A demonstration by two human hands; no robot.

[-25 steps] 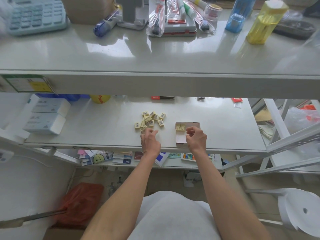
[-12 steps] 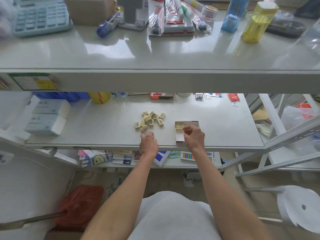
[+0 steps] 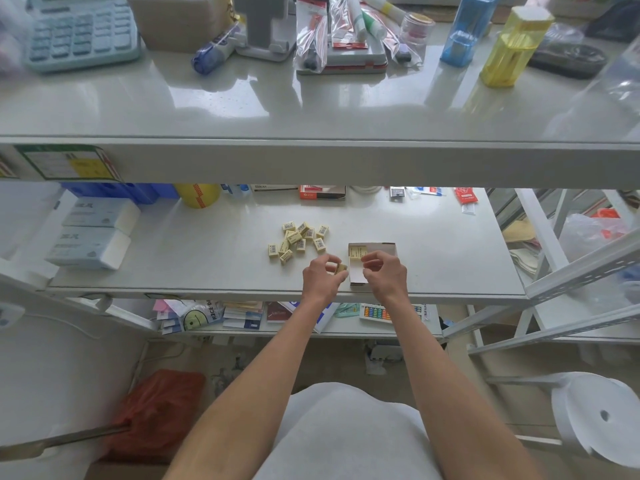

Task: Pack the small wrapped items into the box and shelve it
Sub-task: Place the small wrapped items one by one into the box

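Note:
A loose pile of small yellow wrapped items [image 3: 298,239] lies on the middle shelf [image 3: 207,258]. Just right of it sits a small open cardboard box [image 3: 356,277] with two yellow items [image 3: 357,251] at its far end. My left hand [image 3: 322,277] is beside the box's left edge, its fingertips pinching one yellow wrapped item [image 3: 341,268]. My right hand [image 3: 384,273] hovers over the box with thumb and fingers pinched together; whether it holds an item is hidden.
Two wrapped tissue packs [image 3: 93,233] stand at the shelf's left. A yellow tape roll [image 3: 199,195] and small packets line the back. The upper shelf [image 3: 311,157] overhangs, loaded with a calculator [image 3: 79,29] and bottles. White racks [image 3: 571,271] stand to the right.
My left hand took one yellow item from the pile's near side and carried it right, toward the box. My right hand stayed over the box, its fingers shifting slightly.

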